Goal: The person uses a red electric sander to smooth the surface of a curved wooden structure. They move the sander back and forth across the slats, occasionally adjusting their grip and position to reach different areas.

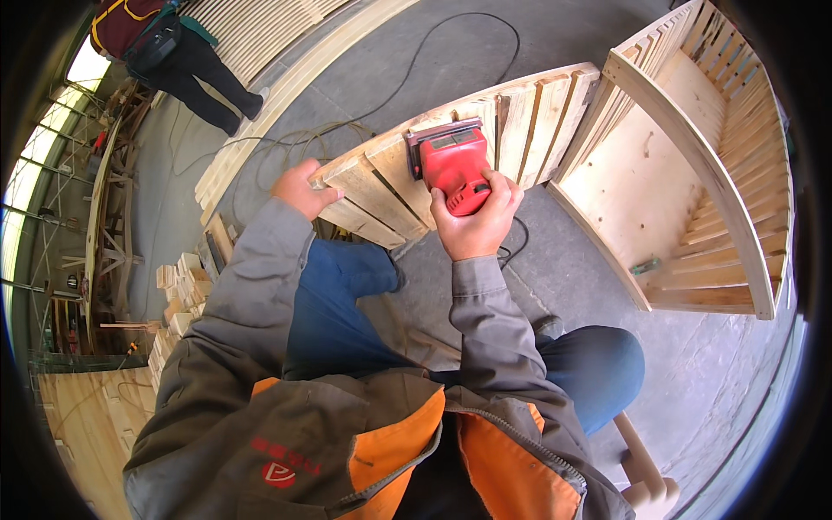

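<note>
"What's the left hand doing?"
"Clamped on the left end of the panel."
"And the right hand?"
"Closed round the sander, which sits mid-panel."
"Farther right?"
"A crate, just beside the panel's right end."

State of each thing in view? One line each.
Slatted pale-wood panel, gripped at one end by left hand.
Red handheld power sander, in right hand, against panel; on/off unclear.
Slatted wooden crate, open on one side.
Black cable, loose on floor.
Grey-and-orange jacket, unzipped.
</note>
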